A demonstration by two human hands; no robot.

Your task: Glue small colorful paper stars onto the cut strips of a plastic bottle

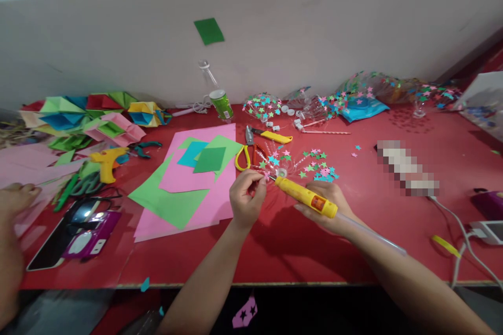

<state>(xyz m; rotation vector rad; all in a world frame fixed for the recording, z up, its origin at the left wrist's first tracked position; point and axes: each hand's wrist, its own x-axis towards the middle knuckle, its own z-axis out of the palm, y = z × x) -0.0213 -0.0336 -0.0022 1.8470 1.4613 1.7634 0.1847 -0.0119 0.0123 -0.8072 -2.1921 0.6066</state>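
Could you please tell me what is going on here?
A person holds a yellow glue gun in the right hand, pointing it toward the left hand, which seems to pinch a small pink star. Loose stars lie on the red table beyond the hands, near scissors and a yellow knife. Coloured paper lies to the left; another person's hand shows at the left edge.

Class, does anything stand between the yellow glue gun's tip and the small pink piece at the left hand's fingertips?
Nothing visible does. The right hand aims the yellow glue gun towards the small pink piece at the fingertips of the left hand; whether tip and piece touch is too small to tell.
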